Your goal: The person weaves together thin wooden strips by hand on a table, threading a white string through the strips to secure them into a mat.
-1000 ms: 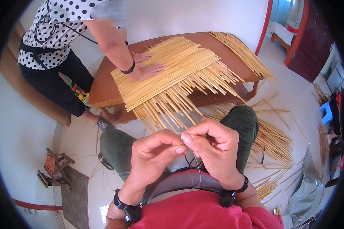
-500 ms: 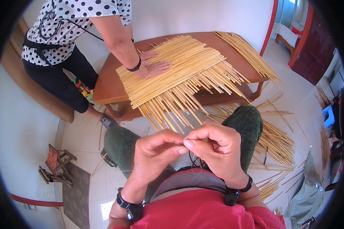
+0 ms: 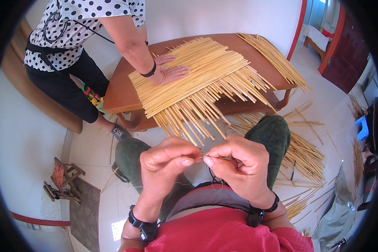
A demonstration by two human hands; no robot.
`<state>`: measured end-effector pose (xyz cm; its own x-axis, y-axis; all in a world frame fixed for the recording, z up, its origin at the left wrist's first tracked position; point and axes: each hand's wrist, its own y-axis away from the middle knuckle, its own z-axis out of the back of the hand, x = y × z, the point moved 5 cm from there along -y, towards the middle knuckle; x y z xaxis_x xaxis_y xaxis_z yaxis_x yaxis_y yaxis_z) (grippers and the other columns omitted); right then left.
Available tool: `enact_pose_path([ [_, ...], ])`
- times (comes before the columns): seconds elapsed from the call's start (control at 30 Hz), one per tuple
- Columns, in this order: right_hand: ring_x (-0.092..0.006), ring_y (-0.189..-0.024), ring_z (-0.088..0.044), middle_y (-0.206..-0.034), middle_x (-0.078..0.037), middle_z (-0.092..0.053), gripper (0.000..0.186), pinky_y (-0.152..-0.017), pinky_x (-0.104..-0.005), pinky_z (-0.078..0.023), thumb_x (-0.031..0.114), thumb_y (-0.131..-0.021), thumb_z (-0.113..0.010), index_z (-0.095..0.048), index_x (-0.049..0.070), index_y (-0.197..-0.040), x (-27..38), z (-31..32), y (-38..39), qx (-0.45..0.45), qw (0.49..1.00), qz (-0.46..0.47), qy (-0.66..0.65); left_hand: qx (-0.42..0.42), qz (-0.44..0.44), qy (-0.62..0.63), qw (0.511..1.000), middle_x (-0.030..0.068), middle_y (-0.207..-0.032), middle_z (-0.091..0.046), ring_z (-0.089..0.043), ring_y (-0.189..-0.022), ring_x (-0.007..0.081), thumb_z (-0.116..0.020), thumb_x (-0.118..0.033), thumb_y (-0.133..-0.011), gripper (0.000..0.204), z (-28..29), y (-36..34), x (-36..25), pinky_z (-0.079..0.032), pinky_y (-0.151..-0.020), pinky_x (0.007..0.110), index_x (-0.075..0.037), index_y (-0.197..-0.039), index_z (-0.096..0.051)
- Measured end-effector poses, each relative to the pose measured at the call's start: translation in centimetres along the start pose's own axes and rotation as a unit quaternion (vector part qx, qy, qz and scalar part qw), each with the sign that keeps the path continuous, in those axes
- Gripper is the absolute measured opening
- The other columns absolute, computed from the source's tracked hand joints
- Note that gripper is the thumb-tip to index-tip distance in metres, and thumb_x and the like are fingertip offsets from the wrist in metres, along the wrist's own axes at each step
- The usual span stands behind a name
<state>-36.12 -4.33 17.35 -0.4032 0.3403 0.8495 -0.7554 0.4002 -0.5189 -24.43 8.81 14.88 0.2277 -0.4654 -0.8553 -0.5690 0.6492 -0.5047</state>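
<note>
Both hands are up close in front of the chest, over the knees. The left hand [image 3: 166, 161] has its fingers curled in, thumb and forefinger pressed together on something tiny at the tips. The right hand [image 3: 237, 164] does the same, pinching what looks like a thin needle [image 3: 202, 158] right where the two hands meet. A fine thread [image 3: 216, 185] hangs in a loop just below the right hand; honestly it's too thin to follow far.

Past the knees there's a wooden table [image 3: 122, 94] with a mat of straw stalks [image 3: 197, 84] spread across it, ends poking over the near edge. Another person's hand [image 3: 172, 73] lies flat on the mat. More stalks [image 3: 302, 151] lie scattered on the floor to the right.
</note>
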Motion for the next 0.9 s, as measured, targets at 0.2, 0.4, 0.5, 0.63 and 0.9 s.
enact_pose_path([
  [0.2,-0.007,-0.058,-0.055,-0.073,-0.004,-0.064,0.011,-0.05,-0.0225,-0.04,-0.006,-0.081,-0.074,-0.071,0.0,-0.09,0.2,0.0,-0.1,0.008,0.999,0.035,0.027,0.014,-0.011,-0.074,0.997,0.0126,-0.091,-0.072,-0.068,-0.083,0.0197,-0.074,0.006,-0.082,0.016,-0.3,-0.2,-0.9,-0.054,-0.074,0.03,0.004,-0.098,-0.075],
  [0.4,-0.0032,-0.06,-0.052,-0.074,-0.002,-0.064,0.006,-0.05,-0.0225,-0.039,0.0,-0.086,-0.075,-0.071,0.001,-0.09,-0.1,-0.4,0.3,0.021,1.0,-0.01,-0.009,0.041,-0.073,-0.16,0.984,0.0083,-0.088,-0.065,-0.059,-0.077,0.0176,-0.066,0.001,-0.092,0.002,-1.3,-0.5,-1.6,-0.047,-0.069,0.029,-0.001,-0.092,-0.064],
  [0.5,0.0002,-0.061,-0.047,-0.072,0.002,-0.061,0.006,-0.049,-0.0207,-0.035,0.005,-0.09,-0.073,-0.07,0.0,-0.09,-0.8,-0.8,0.6,0.028,0.993,-0.083,-0.076,0.038,-0.075,-0.197,0.977,0.0074,-0.085,-0.061,-0.056,-0.076,0.0176,-0.061,-0.003,-0.096,0.005,-1.8,-0.4,-1.6,-0.045,-0.069,0.029,-0.003,-0.091,-0.059],
  [0.63,0.0018,-0.062,-0.043,-0.07,0.005,-0.057,0.01,-0.051,-0.0186,-0.031,0.009,-0.094,-0.071,-0.068,-0.001,-0.092,-1.6,-1.2,0.8,0.016,0.976,-0.151,-0.159,0.027,-0.099,-0.209,0.972,0.0068,-0.085,-0.058,-0.055,-0.077,0.0174,-0.06,-0.004,-0.097,0.004,-2.1,-0.5,-1.5,-0.045,-0.071,0.029,-0.003,-0.094,-0.057],
  [0.9,0.0011,-0.065,-0.045,-0.073,0.004,-0.061,0.008,-0.054,-0.0176,-0.035,0.006,-0.094,-0.07,-0.068,-0.002,-0.094,-1.7,-1.3,0.8,-0.026,0.974,-0.146,-0.171,-0.004,0.032,-0.012,0.999,0.0082,-0.104,-0.059,-0.057,-0.09,0.0155,-0.057,-0.005,-0.1,0.009,-2.1,-0.3,-0.4,-0.048,-0.083,0.029,-0.001,-0.108,-0.056],
])
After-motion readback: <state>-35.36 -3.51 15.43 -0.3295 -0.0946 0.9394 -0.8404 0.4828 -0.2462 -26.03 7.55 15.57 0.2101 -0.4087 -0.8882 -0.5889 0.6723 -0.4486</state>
